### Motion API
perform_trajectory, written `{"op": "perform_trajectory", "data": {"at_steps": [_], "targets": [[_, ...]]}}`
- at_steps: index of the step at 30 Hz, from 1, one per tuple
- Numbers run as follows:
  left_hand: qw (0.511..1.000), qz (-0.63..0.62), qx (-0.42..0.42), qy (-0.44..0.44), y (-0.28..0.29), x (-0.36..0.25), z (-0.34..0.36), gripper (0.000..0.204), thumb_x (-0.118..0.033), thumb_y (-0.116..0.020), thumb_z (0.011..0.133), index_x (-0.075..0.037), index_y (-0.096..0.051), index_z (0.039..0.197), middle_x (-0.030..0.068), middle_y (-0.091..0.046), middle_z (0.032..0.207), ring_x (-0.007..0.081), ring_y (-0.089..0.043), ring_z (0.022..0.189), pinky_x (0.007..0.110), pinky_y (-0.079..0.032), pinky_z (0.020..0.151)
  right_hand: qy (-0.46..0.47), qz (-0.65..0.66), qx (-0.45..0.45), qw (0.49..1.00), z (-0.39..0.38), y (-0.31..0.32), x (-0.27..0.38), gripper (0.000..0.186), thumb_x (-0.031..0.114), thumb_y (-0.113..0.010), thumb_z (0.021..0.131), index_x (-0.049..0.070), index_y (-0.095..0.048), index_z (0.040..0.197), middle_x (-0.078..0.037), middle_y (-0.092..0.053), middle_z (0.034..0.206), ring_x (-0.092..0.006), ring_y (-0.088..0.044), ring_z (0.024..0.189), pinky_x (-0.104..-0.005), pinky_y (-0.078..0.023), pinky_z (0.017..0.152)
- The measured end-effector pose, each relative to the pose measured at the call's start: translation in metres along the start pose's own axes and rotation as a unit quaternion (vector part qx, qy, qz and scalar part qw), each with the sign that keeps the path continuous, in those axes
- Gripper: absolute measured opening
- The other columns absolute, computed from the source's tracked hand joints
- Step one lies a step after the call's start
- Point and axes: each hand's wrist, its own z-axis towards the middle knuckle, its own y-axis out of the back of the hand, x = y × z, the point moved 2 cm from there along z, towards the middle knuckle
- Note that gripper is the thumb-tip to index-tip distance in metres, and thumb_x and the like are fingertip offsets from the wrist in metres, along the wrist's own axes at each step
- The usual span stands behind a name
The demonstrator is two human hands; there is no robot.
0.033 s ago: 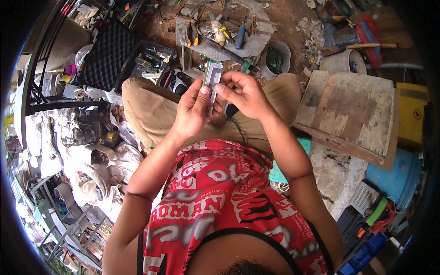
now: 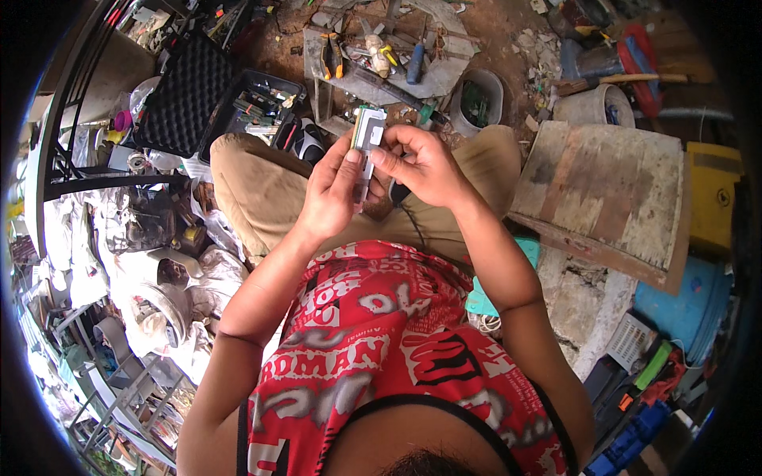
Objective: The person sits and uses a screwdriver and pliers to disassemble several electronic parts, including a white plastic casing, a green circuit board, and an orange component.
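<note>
My left hand [image 2: 332, 190] and my right hand [image 2: 422, 163] are raised together over my lap, both gripping a small silver-grey rectangular metal part [image 2: 367, 132] with a white sticker on its face. The left thumb presses its lower left side, while the right fingers pinch its right edge. A thin black cable [image 2: 411, 218] runs down from under my right hand across my tan trousers [image 2: 262, 190]. The lower end of the part is hidden between my palms.
An open black foam-lined case [image 2: 189, 95] and a tool tray [image 2: 258, 103] lie ahead on the left. A small bench [image 2: 444, 75] carries pliers and screwdrivers. A grey pot [image 2: 481, 99], a worn wooden board [image 2: 611, 198] and a yellow box [image 2: 714, 198] are to the right. White clutter [image 2: 151, 293] piles up on the left.
</note>
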Motion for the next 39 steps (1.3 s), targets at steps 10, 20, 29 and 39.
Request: {"op": "perform_trajectory", "data": {"at_steps": [10,20,29,39], "targets": [[0.987,0.034,0.085,0.131,-0.008,0.000,-0.060,0.046,-0.016,-0.044,0.100,-0.008,-0.026,0.142,0.0011,-0.050,0.079,0.0084,-0.049,0.060,0.022,-0.042,0.053,-0.011,-0.069,0.107,0.992,-0.049,-0.020,0.008,0.027,0.023,-0.065,0.089,-0.002,-0.065,0.100,-0.011,-0.070,0.085,-0.0114,-0.063,0.077,-0.0303,-0.050,0.069],[0.948,-0.242,0.054,0.200,0.009,0.004,-0.045,0.041,-0.021,-0.047,0.098,-0.011,-0.035,0.137,0.0077,-0.052,0.072,0.0122,-0.046,0.043,0.022,-0.042,0.038,-0.079,0.012,0.094,0.992,-0.051,-0.023,0.020,0.014,0.012,-0.061,0.093,-0.002,-0.061,0.094,0.000,-0.061,0.084,-0.0028,-0.052,0.077,-0.0215,-0.045,0.066],[0.949,-0.235,0.070,0.196,0.004,0.005,-0.039,0.041,-0.021,-0.046,0.099,-0.011,-0.034,0.137,0.0080,-0.052,0.072,0.0114,-0.048,0.044,0.021,-0.043,0.038,-0.046,-0.019,-0.019,0.999,-0.048,-0.011,0.011,0.017,0.015,-0.065,0.090,-0.002,-0.064,0.092,-0.002,-0.064,0.074,-0.0044,-0.054,0.067,-0.0228,-0.046,0.060],[0.990,0.049,0.068,0.118,-0.006,0.000,-0.043,0.038,-0.020,-0.042,0.101,-0.008,-0.033,0.136,0.0007,-0.054,0.079,0.0062,-0.048,0.058,0.019,-0.040,0.052,-0.059,0.027,-0.035,0.997,-0.047,-0.007,0.005,0.019,0.017,-0.063,0.091,-0.002,-0.063,0.087,0.002,-0.060,0.068,-0.0007,-0.049,0.060,-0.0204,-0.040,0.052]]}}
